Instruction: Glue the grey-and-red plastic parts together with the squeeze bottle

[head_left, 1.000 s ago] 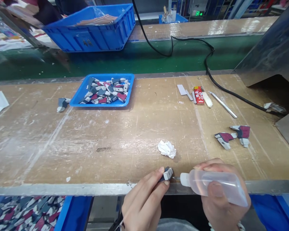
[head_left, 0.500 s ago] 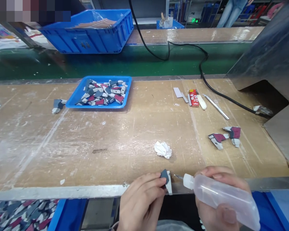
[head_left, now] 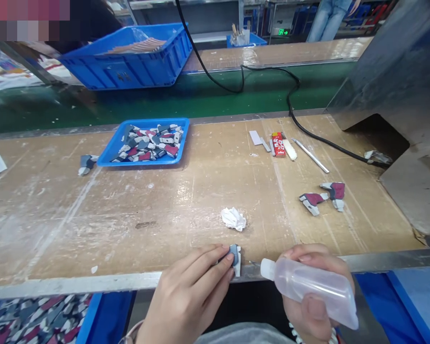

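two hands (head_left: 186,298), one squeeze bottle (head_left: 308,291), one blue tray (head_left: 143,163), about four parts (head_left: 235,258)

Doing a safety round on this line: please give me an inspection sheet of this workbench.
surface: scuffed tan workbench with a metal front edge, worn and stained.
job's things: small grey-and-white plastic part; translucent plastic squeeze bottle with a thin metal tip; blue tray of parts.
clutter: crumpled white tissue; slim metal craft knife.
grippers: left hand pinches the part; right hand grips the bottle.
cables: black cable lies across the bench's far right area.
surroundings: blue plastic crate beyond the bench.
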Action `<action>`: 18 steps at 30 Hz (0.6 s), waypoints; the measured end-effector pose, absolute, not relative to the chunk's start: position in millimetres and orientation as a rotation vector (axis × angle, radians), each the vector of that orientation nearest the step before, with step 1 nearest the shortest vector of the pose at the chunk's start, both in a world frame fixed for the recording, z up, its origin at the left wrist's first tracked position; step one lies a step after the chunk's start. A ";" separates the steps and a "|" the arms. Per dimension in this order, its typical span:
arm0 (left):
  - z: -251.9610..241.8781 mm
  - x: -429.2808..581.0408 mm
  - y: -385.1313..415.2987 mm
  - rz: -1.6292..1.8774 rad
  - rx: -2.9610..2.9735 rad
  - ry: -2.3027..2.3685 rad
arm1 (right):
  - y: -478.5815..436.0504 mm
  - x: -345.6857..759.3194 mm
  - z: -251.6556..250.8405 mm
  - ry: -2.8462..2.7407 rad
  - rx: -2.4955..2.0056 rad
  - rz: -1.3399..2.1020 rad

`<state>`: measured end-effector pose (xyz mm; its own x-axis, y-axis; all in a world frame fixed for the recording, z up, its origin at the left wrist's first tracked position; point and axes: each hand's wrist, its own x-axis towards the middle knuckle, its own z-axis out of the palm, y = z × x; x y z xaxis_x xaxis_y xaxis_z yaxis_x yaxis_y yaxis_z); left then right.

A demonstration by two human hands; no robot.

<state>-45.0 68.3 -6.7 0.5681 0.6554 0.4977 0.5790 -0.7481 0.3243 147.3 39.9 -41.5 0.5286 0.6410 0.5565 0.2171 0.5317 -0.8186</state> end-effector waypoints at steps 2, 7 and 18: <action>-1.0 -43.5 69.9 0.889 2.743 1.048 | 39.4 148.3 -43.6 -1.039 -0.987 0.315; 12.3 -42.3 75.6 0.761 2.815 0.945 | 42.3 148.3 -41.1 -1.102 -0.897 0.208; 13.2 -41.4 88.9 0.658 2.962 0.780 | 47.6 148.3 -27.5 -1.116 -0.995 0.175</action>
